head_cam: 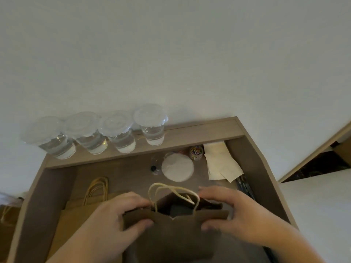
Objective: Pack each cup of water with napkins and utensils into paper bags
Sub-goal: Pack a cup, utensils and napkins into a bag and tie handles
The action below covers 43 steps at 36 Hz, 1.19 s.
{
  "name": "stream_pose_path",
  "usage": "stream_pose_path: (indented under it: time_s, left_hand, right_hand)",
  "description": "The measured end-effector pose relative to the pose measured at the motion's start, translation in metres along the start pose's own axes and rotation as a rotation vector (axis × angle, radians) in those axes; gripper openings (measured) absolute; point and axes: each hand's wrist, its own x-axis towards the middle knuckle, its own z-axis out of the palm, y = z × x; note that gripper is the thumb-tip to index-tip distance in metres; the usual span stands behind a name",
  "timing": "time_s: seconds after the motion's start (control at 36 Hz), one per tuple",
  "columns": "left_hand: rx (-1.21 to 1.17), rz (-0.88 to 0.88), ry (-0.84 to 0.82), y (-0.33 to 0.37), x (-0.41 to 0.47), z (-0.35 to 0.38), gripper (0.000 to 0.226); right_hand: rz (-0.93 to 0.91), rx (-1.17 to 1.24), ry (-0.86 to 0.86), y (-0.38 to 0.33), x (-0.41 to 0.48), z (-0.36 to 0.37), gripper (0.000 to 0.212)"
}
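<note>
Four lidded cups of water stand in a row centre-left; cream napkins lie centre-right; an open brown paper bag stands lower centre.

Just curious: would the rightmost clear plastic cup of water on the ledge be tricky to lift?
Probably heavyish: the clear lidded plastic cup holds water. Its thin walls would likely flex under a squeeze. Narrower at base than lid, it might tip if pushed on the narrow wooden ledge.
</note>
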Motion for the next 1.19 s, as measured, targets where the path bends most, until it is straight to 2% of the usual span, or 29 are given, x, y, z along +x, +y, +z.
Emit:
stream_pose_path:
  time_s: [0.06,0.08,0.19,0.33,0.44,0.58,0.67,0.75,0.81,0.83,0.86,0.89,0.97,1.03,1.11,1.19]
  left_hand:
    - [0.002,0.009,0.003,0.003,0.001,-0.003,0.036]
    - [-0.005,0.009,-0.005,0.005,0.002,-0.005,0.041]
    - [-0.037,-0.02,-0.096,0.01,0.009,-0.007,0.06]
    - [-0.006,-0.038,-0.053,0.013,0.014,-0.003,0.04]
    - [-0.073,-0.05,-0.058,0.012,0.013,0.001,0.021]
    - [-0.103,-0.053,-0.069,0.009,0.013,0.0,0.017]
    - [-0.131,-0.049,-0.077,0.009,0.014,-0.002,0.018]
    - [-0.137,-0.065,-0.116,0.01,0.014,-0.004,0.017]
    - [-0.128,-0.07,-0.143,0.01,0.013,-0.006,0.014]
    - [-0.126,-0.076,-0.153,0.011,0.013,-0.007,0.013]
    - [-0.126,-0.083,-0.166,0.011,0.013,-0.008,0.012]
    - [-0.127,-0.089,-0.182,0.013,0.013,-0.008,0.012]
    - [-0.124,-0.092,-0.196,0.017,0.015,-0.01,0.013]
    - [-0.115,-0.095,-0.168,0.018,0.014,-0.011,0.015]
    - [-0.075,-0.084,-0.126,0.017,0.01,-0.013,0.017]
    - [-0.02,-0.062,-0.07,0.014,0.004,-0.014,0.023]
  right_hand:
    - [-0.061,0.052,0.075,0.0,0.011,0.003,0.036]
    - [-0.088,0.058,0.109,-0.001,0.013,0.006,0.03]
    - [-0.146,0.078,0.179,0.0,0.019,0.011,0.022]
    - [-0.121,0.201,0.085,-0.001,0.024,0.004,0.046]
    - [-0.124,0.187,0.036,-0.005,0.032,0.005,0.034]
    - [-0.089,0.232,0.034,-0.004,0.04,0.004,0.018]
    - [-0.071,0.323,0.026,0.0,0.046,0.001,0.026]
    - [-0.129,0.407,-0.197,0.01,0.047,-0.01,0.051]
    - [-0.209,0.636,-0.306,0.02,0.051,-0.017,0.067]
    - [-0.186,0.755,-0.315,0.025,0.057,-0.02,0.067]
    - [-0.125,0.794,-0.252,0.031,0.067,-0.022,0.062]
    - [-0.045,0.711,-0.123,0.038,0.08,-0.024,0.054]
    - [0.215,0.116,0.425,0.064,0.128,-0.029,0.024]
    - [0.259,0.018,0.643,0.074,0.154,-0.031,0.027]
    - [0.246,-0.087,0.694,0.086,0.182,-0.037,0.024]
    - [0.3,-0.225,0.677,0.094,0.202,-0.041,0.019]
